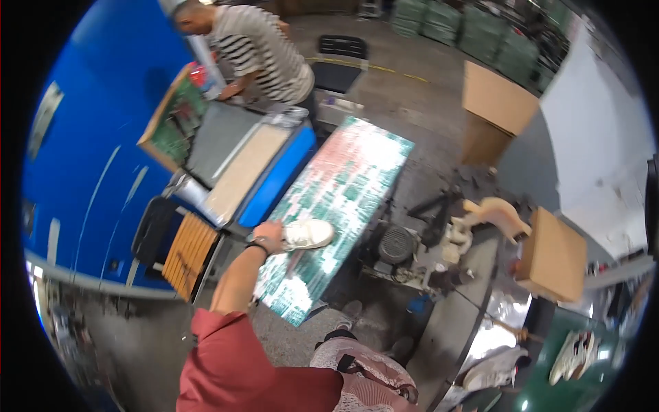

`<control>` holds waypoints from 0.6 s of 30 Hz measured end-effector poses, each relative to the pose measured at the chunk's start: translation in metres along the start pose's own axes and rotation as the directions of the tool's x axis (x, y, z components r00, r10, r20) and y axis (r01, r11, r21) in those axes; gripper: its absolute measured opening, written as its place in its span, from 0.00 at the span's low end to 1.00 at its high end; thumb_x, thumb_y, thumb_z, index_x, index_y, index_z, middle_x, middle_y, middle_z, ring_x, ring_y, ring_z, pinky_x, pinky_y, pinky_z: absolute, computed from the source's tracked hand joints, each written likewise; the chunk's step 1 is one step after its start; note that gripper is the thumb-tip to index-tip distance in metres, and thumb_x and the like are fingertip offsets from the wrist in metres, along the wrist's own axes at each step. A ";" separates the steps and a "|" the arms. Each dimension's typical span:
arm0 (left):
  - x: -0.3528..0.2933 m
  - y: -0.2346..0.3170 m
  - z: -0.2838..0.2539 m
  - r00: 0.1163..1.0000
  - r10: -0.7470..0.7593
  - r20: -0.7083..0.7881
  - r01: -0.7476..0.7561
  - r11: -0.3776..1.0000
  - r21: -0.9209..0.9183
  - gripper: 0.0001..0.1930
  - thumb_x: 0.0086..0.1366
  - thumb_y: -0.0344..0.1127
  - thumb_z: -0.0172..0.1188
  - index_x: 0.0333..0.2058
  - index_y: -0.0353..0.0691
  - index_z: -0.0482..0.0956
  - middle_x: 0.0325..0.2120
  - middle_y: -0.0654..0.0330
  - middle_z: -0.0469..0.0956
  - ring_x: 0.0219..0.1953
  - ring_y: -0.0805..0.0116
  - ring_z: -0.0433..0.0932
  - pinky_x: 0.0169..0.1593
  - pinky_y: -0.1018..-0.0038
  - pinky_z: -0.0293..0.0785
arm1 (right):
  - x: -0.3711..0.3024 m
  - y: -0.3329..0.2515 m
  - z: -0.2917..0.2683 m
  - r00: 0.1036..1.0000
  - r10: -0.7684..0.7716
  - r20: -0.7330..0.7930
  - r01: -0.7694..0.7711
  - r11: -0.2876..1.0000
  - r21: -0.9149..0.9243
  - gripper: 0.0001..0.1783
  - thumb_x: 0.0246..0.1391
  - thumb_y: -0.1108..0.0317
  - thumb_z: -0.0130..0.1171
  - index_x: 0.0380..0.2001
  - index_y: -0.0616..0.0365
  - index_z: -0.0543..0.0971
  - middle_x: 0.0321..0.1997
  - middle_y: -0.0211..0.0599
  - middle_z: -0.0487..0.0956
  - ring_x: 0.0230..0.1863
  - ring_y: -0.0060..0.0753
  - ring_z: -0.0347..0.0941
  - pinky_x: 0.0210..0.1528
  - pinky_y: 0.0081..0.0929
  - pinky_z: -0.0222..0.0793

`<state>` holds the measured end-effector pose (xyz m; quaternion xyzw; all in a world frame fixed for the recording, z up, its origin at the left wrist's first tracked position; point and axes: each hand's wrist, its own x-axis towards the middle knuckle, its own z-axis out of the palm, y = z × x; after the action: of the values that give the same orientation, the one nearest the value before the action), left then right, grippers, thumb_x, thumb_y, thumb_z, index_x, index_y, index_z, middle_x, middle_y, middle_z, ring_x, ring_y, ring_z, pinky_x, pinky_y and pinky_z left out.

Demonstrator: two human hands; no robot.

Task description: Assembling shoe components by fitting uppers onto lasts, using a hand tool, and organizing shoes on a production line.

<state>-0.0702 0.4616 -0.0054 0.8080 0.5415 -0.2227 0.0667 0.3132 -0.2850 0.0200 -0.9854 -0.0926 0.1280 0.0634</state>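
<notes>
My left arm, in a red sleeve with a dark band at the wrist, reaches forward to a table with a worn green and white top [343, 182]. A white lace-up shoe [314, 234] is on that top, its toe pointing right. Around its heel end, my left hand [270, 236] is closed, with the fingers partly hidden. My right hand is out of view.
A person in a striped shirt [268, 58] stands at a bench with a blue edge [280, 177] beyond the table. Wooden-seated chair [190, 255] stands left. A motor [397, 244], cardboard box [553, 254] and more shoes [572, 357] are at right.
</notes>
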 end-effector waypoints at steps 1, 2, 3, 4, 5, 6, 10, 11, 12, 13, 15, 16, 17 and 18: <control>0.003 -0.003 0.009 0.996 0.072 -0.061 -0.068 0.996 0.057 0.33 0.51 0.50 0.69 0.53 0.40 0.74 0.45 0.49 0.81 0.47 0.51 0.81 0.48 0.58 0.80 | -0.007 -0.021 0.000 0.998 0.066 -0.013 -0.067 0.984 -0.163 0.46 0.55 0.44 0.63 0.61 0.77 0.67 0.62 0.61 0.73 0.62 0.64 0.69 0.68 0.45 0.61; 0.007 -0.008 0.016 0.988 0.105 -0.115 -0.104 0.995 0.014 0.34 0.47 0.55 0.71 0.48 0.40 0.77 0.44 0.48 0.81 0.47 0.51 0.82 0.48 0.57 0.79 | 0.005 0.043 0.084 0.942 0.046 -0.332 0.022 0.980 0.196 0.39 0.45 0.75 0.68 0.62 0.72 0.66 0.62 0.58 0.71 0.66 0.55 0.64 0.71 0.40 0.55; -0.004 0.006 -0.004 0.981 0.108 -0.161 -0.119 0.991 -0.061 0.33 0.46 0.57 0.72 0.44 0.39 0.78 0.40 0.48 0.83 0.44 0.51 0.83 0.46 0.58 0.80 | -0.001 0.036 0.092 0.943 0.000 -0.334 0.087 0.966 0.244 0.45 0.40 0.80 0.67 0.64 0.70 0.63 0.66 0.57 0.65 0.70 0.57 0.57 0.74 0.40 0.48; -0.017 -0.006 -0.002 0.982 0.078 -0.169 -0.092 0.993 -0.079 0.34 0.44 0.60 0.73 0.41 0.38 0.79 0.36 0.49 0.84 0.40 0.49 0.83 0.44 0.57 0.80 | -0.010 -0.027 0.067 0.971 0.183 -0.152 -0.126 0.937 0.326 0.45 0.41 0.80 0.68 0.65 0.70 0.62 0.66 0.54 0.65 0.71 0.54 0.57 0.74 0.40 0.48; -0.021 0.003 -0.011 0.987 0.110 -0.114 -0.118 0.991 -0.069 0.34 0.45 0.61 0.73 0.40 0.38 0.79 0.35 0.48 0.84 0.40 0.49 0.84 0.44 0.58 0.80 | -0.011 -0.014 0.083 0.964 0.142 -0.227 -0.048 0.925 0.377 0.42 0.45 0.78 0.66 0.65 0.69 0.62 0.66 0.53 0.66 0.69 0.51 0.60 0.72 0.39 0.54; -0.031 0.010 -0.012 0.987 0.130 -0.097 -0.138 0.988 -0.074 0.34 0.46 0.63 0.72 0.39 0.38 0.79 0.34 0.47 0.84 0.39 0.49 0.84 0.44 0.58 0.80 | -0.009 -0.028 0.087 0.963 0.241 -0.120 -0.144 0.838 0.526 0.40 0.48 0.77 0.65 0.66 0.67 0.62 0.65 0.50 0.66 0.64 0.47 0.65 0.66 0.39 0.62; -0.114 0.110 -0.048 0.907 0.409 -0.101 -0.421 0.889 -0.182 0.30 0.47 0.53 0.74 0.42 0.37 0.80 0.36 0.48 0.84 0.40 0.50 0.84 0.45 0.59 0.80 | -0.013 -0.138 0.038 0.907 0.094 0.410 -0.415 0.351 0.839 0.41 0.62 0.57 0.60 0.70 0.60 0.55 0.64 0.53 0.69 0.61 0.47 0.69 0.56 0.44 0.70; -0.131 0.132 -0.048 0.815 0.543 -0.200 -0.578 0.781 -0.235 0.26 0.48 0.47 0.74 0.43 0.38 0.80 0.37 0.48 0.84 0.41 0.50 0.84 0.46 0.60 0.80 | -0.008 -0.162 0.035 0.829 -0.030 0.559 -0.544 0.191 0.817 0.43 0.64 0.51 0.56 0.72 0.58 0.51 0.67 0.54 0.66 0.63 0.49 0.68 0.58 0.48 0.70; -0.149 0.165 -0.058 0.636 0.683 -0.359 -0.769 0.601 -0.219 0.25 0.48 0.41 0.72 0.46 0.40 0.80 0.41 0.49 0.83 0.46 0.52 0.83 0.50 0.60 0.79 | -0.001 -0.183 0.029 0.727 -0.179 0.662 -0.666 0.047 0.744 0.45 0.66 0.44 0.52 0.74 0.56 0.47 0.70 0.56 0.63 0.66 0.52 0.66 0.60 0.52 0.69; -0.162 0.201 -0.069 0.412 0.757 -0.507 -0.908 0.385 -0.163 0.25 0.48 0.35 0.70 0.48 0.41 0.80 0.44 0.51 0.83 0.50 0.54 0.81 0.53 0.60 0.78 | 0.005 -0.202 0.018 0.629 -0.388 0.674 -0.728 0.010 0.685 0.49 0.66 0.37 0.46 0.75 0.55 0.40 0.73 0.57 0.60 0.69 0.56 0.63 0.64 0.60 0.65; -0.196 0.266 -0.086 0.184 0.834 -0.521 -0.973 0.230 0.025 0.26 0.49 0.34 0.69 0.50 0.43 0.79 0.51 0.52 0.80 0.60 0.56 0.76 0.58 0.61 0.75 | 0.012 -0.235 0.010 0.590 -0.589 0.553 -0.742 -0.126 0.658 0.47 0.66 0.33 0.40 0.74 0.56 0.50 0.73 0.52 0.61 0.70 0.48 0.63 0.69 0.50 0.61; -0.212 0.290 -0.096 0.085 0.852 -0.517 -0.986 0.147 0.081 0.28 0.50 0.31 0.67 0.54 0.46 0.78 0.55 0.53 0.77 0.63 0.55 0.72 0.60 0.59 0.73 | 0.015 -0.247 -0.011 0.487 -0.680 0.548 -0.831 -0.167 0.531 0.45 0.66 0.34 0.41 0.72 0.58 0.55 0.71 0.51 0.64 0.68 0.47 0.65 0.69 0.47 0.62; -0.224 0.309 -0.106 -0.012 0.862 -0.506 -0.989 0.065 0.135 0.30 0.51 0.29 0.64 0.57 0.49 0.76 0.59 0.54 0.74 0.66 0.54 0.68 0.62 0.58 0.72 | 0.017 -0.256 -0.034 0.380 -0.764 0.521 -0.903 -0.185 0.387 0.43 0.66 0.36 0.41 0.71 0.59 0.59 0.70 0.50 0.67 0.67 0.46 0.67 0.68 0.44 0.64; -0.236 0.325 -0.112 -0.027 0.853 -0.522 -0.990 0.050 0.134 0.33 0.51 0.27 0.63 0.59 0.51 0.74 0.61 0.54 0.71 0.67 0.52 0.66 0.63 0.57 0.70 | 0.018 -0.257 -0.051 0.446 -0.747 0.494 -0.864 -0.214 0.456 0.41 0.66 0.40 0.42 0.70 0.60 0.61 0.68 0.50 0.69 0.64 0.47 0.70 0.66 0.45 0.67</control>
<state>0.1815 0.1699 0.1529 0.9615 -0.1275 0.1653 0.1786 0.3011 -0.0362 0.1032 -0.2377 0.1160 0.6342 0.7266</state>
